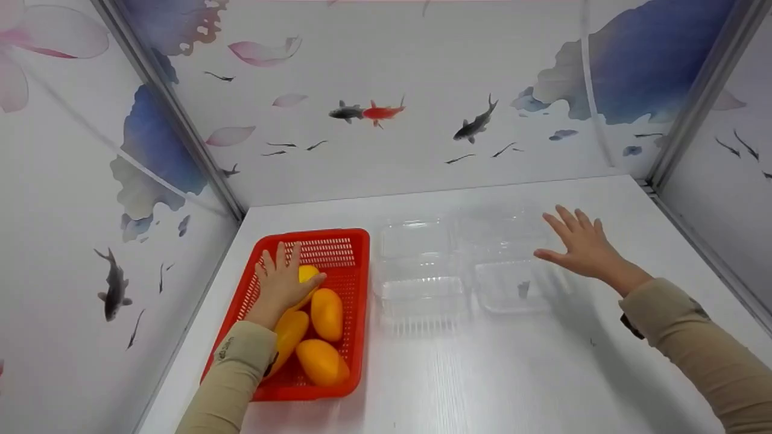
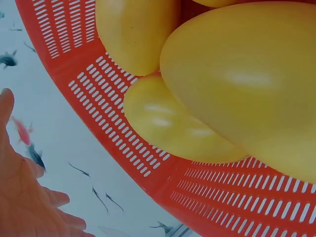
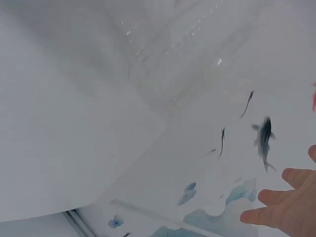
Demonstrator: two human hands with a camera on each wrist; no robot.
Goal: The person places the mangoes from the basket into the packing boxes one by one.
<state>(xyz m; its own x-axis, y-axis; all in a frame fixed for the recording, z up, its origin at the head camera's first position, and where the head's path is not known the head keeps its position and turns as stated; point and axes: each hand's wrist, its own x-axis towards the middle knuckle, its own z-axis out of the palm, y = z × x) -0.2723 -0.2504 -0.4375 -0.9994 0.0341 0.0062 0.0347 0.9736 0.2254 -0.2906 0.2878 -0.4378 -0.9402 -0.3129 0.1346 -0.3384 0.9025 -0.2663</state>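
Inside the red basket [image 1: 362,301] lie yellow mangoes [image 1: 327,314], partly hidden by the outspread left hand [image 1: 280,286]; right of the basket stand clear containers [image 1: 422,288], then the outspread right hand [image 1: 582,246]. Left-cuff lettering [image 1: 226,348] is illegible.

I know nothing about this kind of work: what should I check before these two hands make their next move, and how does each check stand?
1. Left-hand grip free: ok, spread above the red basket, holding nothing.
2. Right-hand grip free: ok, spread and raised beside the clear containers, holding nothing.
3. Red basket standing upright on the white table: ok.
4. Yellow fruits near a hand: ok, at least four lie under the left one.
5. Clear containers free of fruit: ok, none shows inside.
6. Clear containers fully open: cannot tell, their see-through edges blur together.
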